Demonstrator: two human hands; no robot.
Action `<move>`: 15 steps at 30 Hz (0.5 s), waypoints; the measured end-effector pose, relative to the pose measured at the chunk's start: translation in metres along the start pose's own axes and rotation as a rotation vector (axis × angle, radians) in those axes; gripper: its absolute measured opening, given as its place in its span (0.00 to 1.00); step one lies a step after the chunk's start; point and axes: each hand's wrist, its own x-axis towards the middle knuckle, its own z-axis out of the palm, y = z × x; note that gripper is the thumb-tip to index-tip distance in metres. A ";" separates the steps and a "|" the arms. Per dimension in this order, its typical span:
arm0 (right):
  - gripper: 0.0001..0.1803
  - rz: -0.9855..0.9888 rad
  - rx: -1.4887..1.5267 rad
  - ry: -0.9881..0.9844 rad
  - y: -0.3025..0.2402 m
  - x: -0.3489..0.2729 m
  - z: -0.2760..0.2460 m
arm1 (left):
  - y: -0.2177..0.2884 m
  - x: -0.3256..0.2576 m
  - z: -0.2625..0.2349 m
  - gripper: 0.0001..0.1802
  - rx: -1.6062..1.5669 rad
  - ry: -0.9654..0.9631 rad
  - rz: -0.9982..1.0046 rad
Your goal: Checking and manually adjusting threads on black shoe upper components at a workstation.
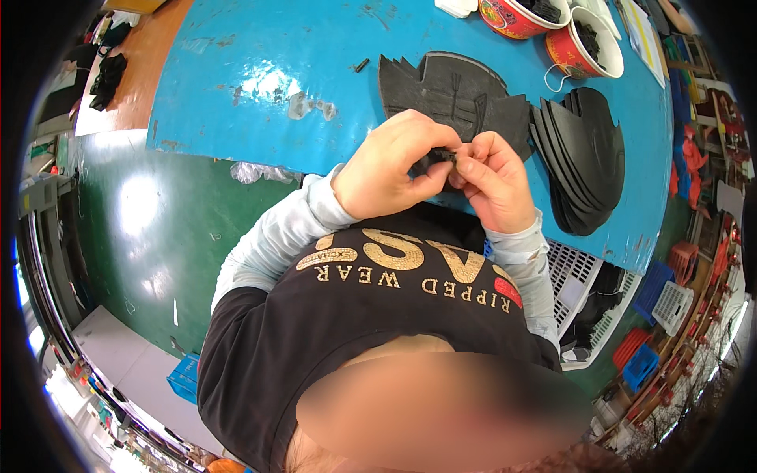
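Observation:
My left hand (398, 164) and my right hand (497, 183) meet at the table's near edge, in front of my chest. Between their fingertips is a small black part (444, 155), pinched from both sides; the fingers hide most of it, so its exact kind cannot be told. Just beyond the hands lies a flat, curved black moulded sheet (441, 83) with notched edges and raised lines. Right of my right hand, a fanned stack of similar black moulded sheets (583, 158) rests on the blue table (236, 126).
Two red-and-white paper tubs, one (520, 17) left of the other (579, 51), hold black bits at the far right. A small black piece (362, 65) lies on the table. White plastic crates (568, 276) stand below the table's near right edge, beside the green floor (142, 236).

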 end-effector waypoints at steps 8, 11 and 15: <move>0.13 -0.295 -0.679 0.159 -0.026 0.026 -0.001 | -0.012 -0.004 -0.007 0.15 -0.035 0.107 -0.263; 0.14 -0.384 -0.546 0.101 -0.013 0.024 0.016 | -0.013 -0.006 0.003 0.16 -0.537 0.143 -0.496; 0.14 -0.364 -0.374 0.081 0.006 0.018 0.025 | -0.017 -0.013 0.015 0.17 -0.666 0.201 -0.422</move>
